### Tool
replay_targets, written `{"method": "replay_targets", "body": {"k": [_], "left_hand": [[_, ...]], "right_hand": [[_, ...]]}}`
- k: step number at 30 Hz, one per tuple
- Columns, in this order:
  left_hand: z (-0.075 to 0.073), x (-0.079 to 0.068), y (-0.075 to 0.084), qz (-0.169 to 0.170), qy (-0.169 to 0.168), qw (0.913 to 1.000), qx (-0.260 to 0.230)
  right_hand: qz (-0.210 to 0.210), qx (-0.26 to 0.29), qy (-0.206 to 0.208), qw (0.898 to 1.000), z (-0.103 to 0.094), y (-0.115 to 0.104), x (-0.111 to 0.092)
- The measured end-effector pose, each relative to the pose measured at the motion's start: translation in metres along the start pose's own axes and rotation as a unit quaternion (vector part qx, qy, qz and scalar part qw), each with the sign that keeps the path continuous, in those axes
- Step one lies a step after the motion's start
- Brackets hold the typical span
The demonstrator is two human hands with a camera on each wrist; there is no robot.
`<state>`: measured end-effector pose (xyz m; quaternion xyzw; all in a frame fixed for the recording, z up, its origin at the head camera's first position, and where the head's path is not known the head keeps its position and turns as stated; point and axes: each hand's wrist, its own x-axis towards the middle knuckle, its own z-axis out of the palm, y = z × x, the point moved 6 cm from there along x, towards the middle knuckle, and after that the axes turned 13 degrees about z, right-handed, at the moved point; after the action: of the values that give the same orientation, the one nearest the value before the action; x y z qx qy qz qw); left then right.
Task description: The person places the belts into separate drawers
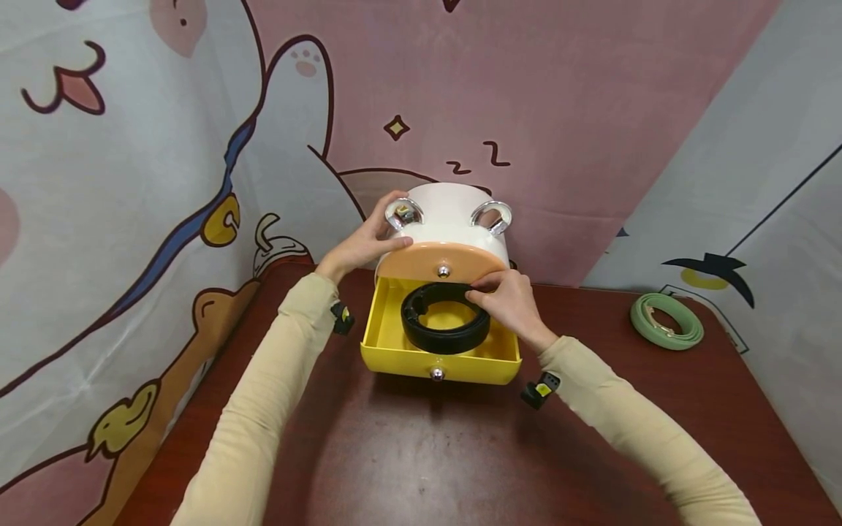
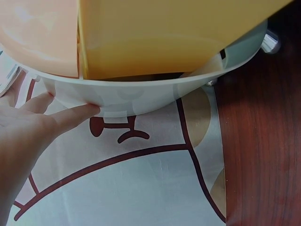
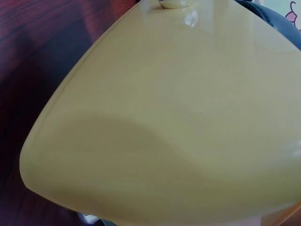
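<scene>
A white animal-shaped drawer box (image 1: 447,208) with an orange upper drawer (image 1: 421,261) stands on the table. Its lower yellow drawer (image 1: 381,358) is pulled out. Inside lies a coiled black belt (image 1: 447,340). My right hand (image 1: 509,299) pinches the belt's far right edge between thumb and fingers. My left hand (image 1: 365,245) rests against the upper left side of the box, beside a silver ear (image 1: 403,214). In the left wrist view, the left thumb and a finger touch the white shell (image 2: 108,96). The drawer's yellow front (image 3: 155,108) fills the right wrist view, where the hand is hidden.
A coiled green belt (image 1: 687,329) lies at the right on the dark red-brown table (image 1: 421,467). A printed cartoon cloth (image 1: 526,88) hangs close behind the box and along the left side. The drawer's round knob (image 1: 437,374) sticks out toward me.
</scene>
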<state>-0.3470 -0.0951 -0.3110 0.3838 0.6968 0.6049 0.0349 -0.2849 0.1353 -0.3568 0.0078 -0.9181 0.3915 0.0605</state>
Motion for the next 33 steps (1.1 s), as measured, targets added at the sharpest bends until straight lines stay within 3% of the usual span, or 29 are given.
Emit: {"method": "replay_targets", "body": {"k": [4, 20, 26, 33], "left_hand": [[0.001, -0.001, 0.005, 0.001, 0.000, 1.0000, -0.003], [-0.001, 0.000, 0.000, 0.001, 0.001, 1.0000, 0.000], [-0.008, 0.002, -0.020, 0.008, 0.009, 0.9999, -0.001], [-0.009, 0.002, -0.023, 0.016, 0.011, 0.9998, 0.001]], "right_hand": [[0.003, -0.001, 0.003, 1.000, 0.000, -0.001, -0.001], [0.016, 0.010, 0.006, 1.000, 0.001, 0.000, 0.000], [0.005, 0.046, -0.028, 0.999, 0.001, 0.000, 0.001], [-0.011, 0.094, -0.075, 0.993, 0.002, -0.002, -0.005]]}}
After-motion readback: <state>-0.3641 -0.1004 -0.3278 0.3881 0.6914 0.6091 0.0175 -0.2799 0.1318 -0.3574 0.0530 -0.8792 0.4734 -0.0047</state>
